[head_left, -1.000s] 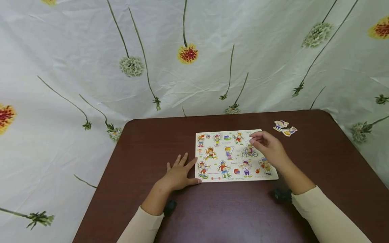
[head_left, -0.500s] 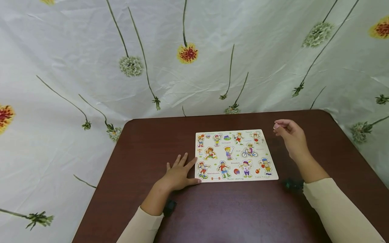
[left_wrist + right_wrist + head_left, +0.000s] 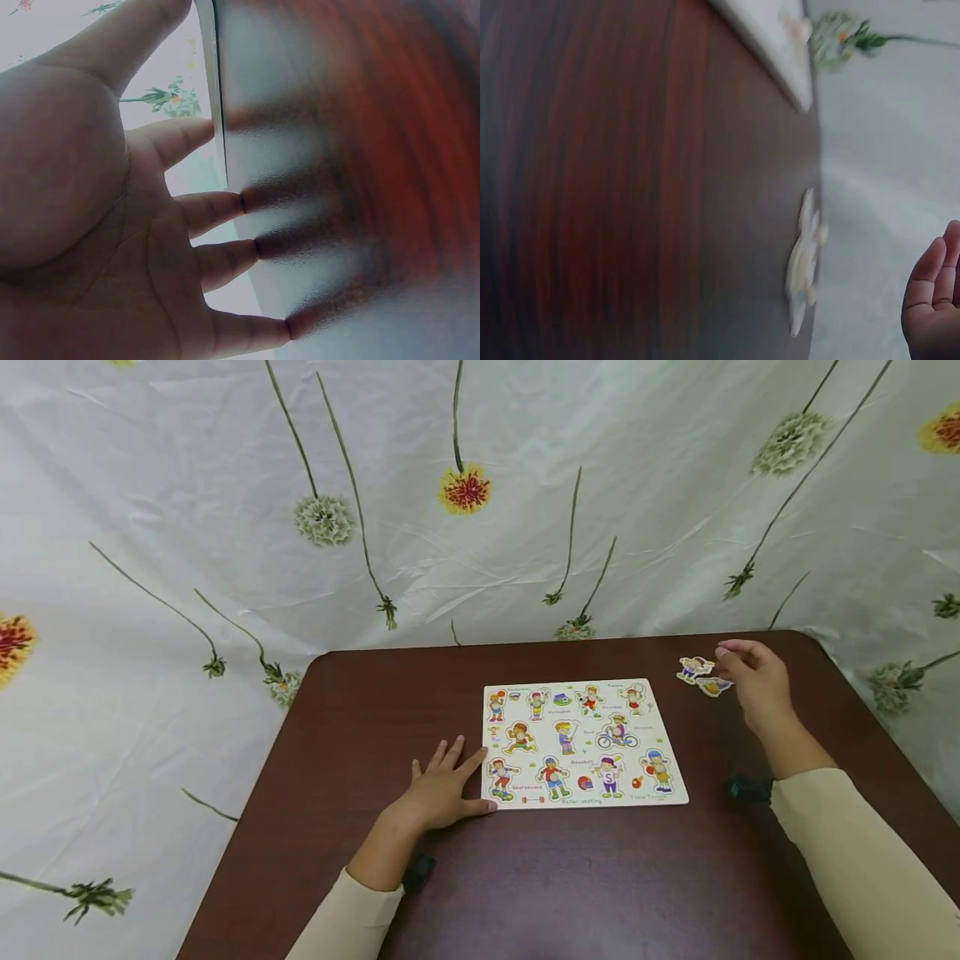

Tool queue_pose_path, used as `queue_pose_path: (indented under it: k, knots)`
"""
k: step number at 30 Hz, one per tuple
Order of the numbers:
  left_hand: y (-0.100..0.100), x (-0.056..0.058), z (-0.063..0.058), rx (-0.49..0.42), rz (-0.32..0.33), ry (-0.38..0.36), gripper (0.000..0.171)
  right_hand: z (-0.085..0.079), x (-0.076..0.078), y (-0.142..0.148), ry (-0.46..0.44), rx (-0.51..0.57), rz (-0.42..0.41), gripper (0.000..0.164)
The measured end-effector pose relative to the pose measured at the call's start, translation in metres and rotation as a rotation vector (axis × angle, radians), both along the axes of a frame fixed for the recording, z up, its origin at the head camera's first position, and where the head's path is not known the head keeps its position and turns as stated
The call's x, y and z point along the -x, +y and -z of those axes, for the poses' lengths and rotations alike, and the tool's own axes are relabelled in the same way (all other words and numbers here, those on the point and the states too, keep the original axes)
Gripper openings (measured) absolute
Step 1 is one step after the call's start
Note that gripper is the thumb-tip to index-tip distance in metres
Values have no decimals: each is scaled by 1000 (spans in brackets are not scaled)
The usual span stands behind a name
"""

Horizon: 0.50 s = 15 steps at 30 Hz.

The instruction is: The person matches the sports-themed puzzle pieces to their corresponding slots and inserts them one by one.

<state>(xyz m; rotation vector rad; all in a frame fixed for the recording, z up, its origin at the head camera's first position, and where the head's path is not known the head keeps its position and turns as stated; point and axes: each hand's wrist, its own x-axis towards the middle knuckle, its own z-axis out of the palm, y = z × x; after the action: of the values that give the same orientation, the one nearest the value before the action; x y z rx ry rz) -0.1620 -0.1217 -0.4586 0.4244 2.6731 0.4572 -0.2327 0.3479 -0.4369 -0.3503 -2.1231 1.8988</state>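
Note:
A white puzzle board (image 3: 584,752) with several colourful sports figures lies flat on the brown table. My left hand (image 3: 441,787) rests with spread fingers on the table at the board's left side. In the left wrist view, its thumb and index finger touch the edge of the board (image 3: 214,82), and the fingertips meet the tabletop. Two loose figure pieces, an upper one (image 3: 694,669) and a lower one (image 3: 713,686), lie close together right of the board. Just right of them hovers my right hand (image 3: 757,689), fingers loosely bent; I see nothing held in it.
The dark brown tabletop (image 3: 375,718) has a rounded far edge. Behind and left of it hangs a white cloth (image 3: 510,568) printed with dandelions. Dark wrist devices sit under both wrists, the right one (image 3: 748,788) above the table.
My right hand has moved right from over the board's upper right, past the two loose pieces, uncovering the board's top right figure. My left hand has stayed in place.

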Motion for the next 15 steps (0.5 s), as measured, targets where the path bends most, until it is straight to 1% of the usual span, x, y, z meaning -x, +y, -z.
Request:
queue_pose_path:
  k: [2, 4, 6, 9, 11, 15]
  knots:
    - [0, 0, 0, 0, 0, -1, 88, 3, 5, 5, -74, -148, 17, 27]
    - [0, 0, -1, 0, 1, 0, 88, 7, 9, 10, -139, -326, 12, 35]
    - [0, 0, -1, 0, 1, 0, 88, 12, 12, 16, -180, -480, -17, 42]
    - [0, -1, -2, 0, 3, 3, 88, 18, 15, 22, -200, -678, -92, 41]
    - [1, -1, -2, 1, 2, 5, 88, 21, 16, 26, -194, -756, -149, 38]
    - [1, -1, -3, 3, 1, 8, 88, 23, 19, 32, -190, -879, -237, 31]
